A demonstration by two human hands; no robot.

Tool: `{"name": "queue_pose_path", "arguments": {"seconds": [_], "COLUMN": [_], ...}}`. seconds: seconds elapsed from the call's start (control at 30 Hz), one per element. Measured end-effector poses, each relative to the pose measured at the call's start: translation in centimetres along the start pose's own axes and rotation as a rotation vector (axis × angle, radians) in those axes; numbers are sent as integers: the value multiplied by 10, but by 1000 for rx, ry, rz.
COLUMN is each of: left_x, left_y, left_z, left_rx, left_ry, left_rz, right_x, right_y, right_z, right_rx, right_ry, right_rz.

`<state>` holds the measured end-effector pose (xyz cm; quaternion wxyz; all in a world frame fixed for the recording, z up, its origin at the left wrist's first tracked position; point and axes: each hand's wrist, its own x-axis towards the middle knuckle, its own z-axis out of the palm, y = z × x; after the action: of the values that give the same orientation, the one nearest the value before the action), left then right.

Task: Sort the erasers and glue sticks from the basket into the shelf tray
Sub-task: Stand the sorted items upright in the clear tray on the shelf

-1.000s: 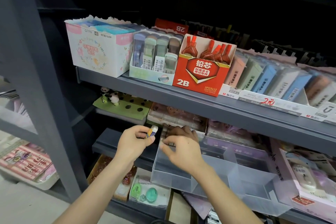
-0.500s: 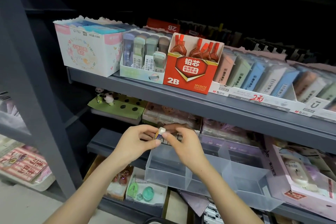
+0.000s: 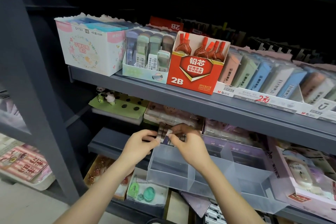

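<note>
Head view: the right hand [image 3: 187, 142] pinches a small eraser [image 3: 169, 131] in curled fingertips at the back-left compartment of the clear divided tray [image 3: 190, 182], beside a row of erasers [image 3: 162, 131] standing there. The left hand [image 3: 139, 142] curls against that row; I cannot tell if it grips. The near compartments look bare and no glue sticks or basket show, so most of the sorting seems left. The upper shelf [image 3: 200, 103] overhangs the reach.

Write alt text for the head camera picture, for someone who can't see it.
A left hand and right hand pinch a small eraser between them over the back of a clear divided tray on a grey shelf. A red 2B lead box stands on the upper shelf.
</note>
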<state>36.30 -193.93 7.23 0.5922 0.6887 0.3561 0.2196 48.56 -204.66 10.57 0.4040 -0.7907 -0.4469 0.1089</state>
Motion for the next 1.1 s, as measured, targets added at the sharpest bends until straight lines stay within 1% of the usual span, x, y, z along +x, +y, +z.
{"name": "queue_pose_path", "arguments": {"seconds": [0.1, 0.2, 0.3, 0.33, 0.4, 0.47, 0.5, 0.53, 0.57, 0.63, 0.77, 0.83, 0.93, 1.03, 1.07, 1.1], "left_x": [1, 2, 2, 2, 3, 3, 3, 3, 2, -2, -17, -33, -67, -106, -117, -129], "left_y": [-1, -2, -2, -3, -3, -2, -2, -1, -1, 1, 6, 8, 5, -20, -36, -55], "left_z": [4, 4, 3, 3, 3, 2, 2, 2, 2, 1, -6, -12, -17, -10, -4, 2], "left_rx": [-41, -89, -77, -68, -57, -41, -30, -17, 2, 87, 287, 375, 491, 587, 631, 688], "left_ry": [2, -2, -16, -17, -14, -14, -12, -12, -13, -6, 40, 80, 189, 254, 237, 204], "left_rz": [-13, -30, -30, -27, -22, -18, -16, -10, -1, 33, 116, 195, 346, 453, 472, 484], "right_x": [0, 1, 0, -1, -4, -7, -9, -11, -12, -14, -34, -55, -108, -178, -201, -223], "right_y": [3, 8, 9, 7, 7, 3, 4, 5, 5, 9, 11, 13, 19, 43, 57, 74], "right_z": [9, 18, 23, 21, 15, 8, 4, 1, -2, -2, -13, -22, -36, -34, -27, -17], "right_rx": [-94, -347, -431, -487, -621, -764, -788, -782, -756, -655, -458, -346, -148, -33, -17, -11], "right_ry": [-43, 48, 43, 26, 3, -135, -218, -272, -292, -260, -136, -41, 140, 322, 345, 330], "right_rz": [-17, -44, -56, -78, -190, -250, -228, -187, -148, -103, -82, -127, -211, -238, -214, -172]}}
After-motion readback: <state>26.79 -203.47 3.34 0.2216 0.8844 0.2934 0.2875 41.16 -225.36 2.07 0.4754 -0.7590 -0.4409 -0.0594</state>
